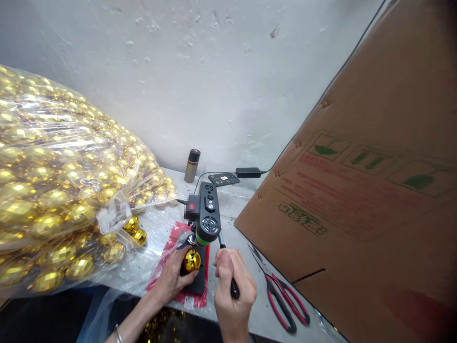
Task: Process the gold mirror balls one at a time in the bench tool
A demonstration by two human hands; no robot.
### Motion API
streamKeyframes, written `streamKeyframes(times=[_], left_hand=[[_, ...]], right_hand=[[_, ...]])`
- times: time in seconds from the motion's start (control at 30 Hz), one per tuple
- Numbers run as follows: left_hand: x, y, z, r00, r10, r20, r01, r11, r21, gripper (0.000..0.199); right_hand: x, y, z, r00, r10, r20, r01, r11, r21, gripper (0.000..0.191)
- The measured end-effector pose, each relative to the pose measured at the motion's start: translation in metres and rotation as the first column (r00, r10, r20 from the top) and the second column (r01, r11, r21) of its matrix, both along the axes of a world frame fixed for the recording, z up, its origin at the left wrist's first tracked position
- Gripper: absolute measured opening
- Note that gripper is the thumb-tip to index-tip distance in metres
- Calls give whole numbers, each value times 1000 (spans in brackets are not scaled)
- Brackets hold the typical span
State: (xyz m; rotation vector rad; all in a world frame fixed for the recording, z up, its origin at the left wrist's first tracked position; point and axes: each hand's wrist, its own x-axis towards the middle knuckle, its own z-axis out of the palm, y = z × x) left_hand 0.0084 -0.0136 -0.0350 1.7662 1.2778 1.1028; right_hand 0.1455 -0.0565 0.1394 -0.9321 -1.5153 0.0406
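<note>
A shiny gold ball ornament (pixel 193 260) sits between the thumb and fingers of my left hand (pixel 173 276), just below the head of a small black press-like machine (pixel 209 209). My right hand (pixel 233 281) is wrapped round the black-knobbed lever (pixel 234 289) at the machine's right side. The machine's dark base (pixel 197 284) rests on red plastic sheeting (pixel 167 257). Part of the ball is covered by my left fingers, and I cannot tell whether the machine touches it.
A big clear bag of gold balls (pixel 64 176) fills the left. Scissors (pixel 283 300) with red-black handles lie at right, beside a large cardboard box (pixel 357 166). Behind the machine are a spray can (pixel 192 166), a phone (pixel 223 179) and a black power adapter (pixel 248 172).
</note>
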Motion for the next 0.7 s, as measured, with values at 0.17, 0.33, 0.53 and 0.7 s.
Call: streamKeyframes(times=[0.17, 0.33, 0.53, 0.7], left_hand=[[-5, 2, -1, 998, -14, -53, 14, 1000, 10, 59], [-9, 6, 8, 985, -79, -151, 78, 997, -18, 60], [-11, 7, 15, 987, -51, -154, 44, 998, -50, 59], [-15, 15, 18, 998, -52, 42, 57, 990, -133, 59]], right_hand=[[0, 1, 0, 1000, 3, 8, -3, 1000, 4, 27], [0, 0, -1, 1000, 4, 9, -4, 1000, -3, 27], [1, 0, -3, 1000, 12, 5, -12, 1000, 6, 26], [0, 0, -3, 1000, 11, 5, -11, 1000, 7, 27]])
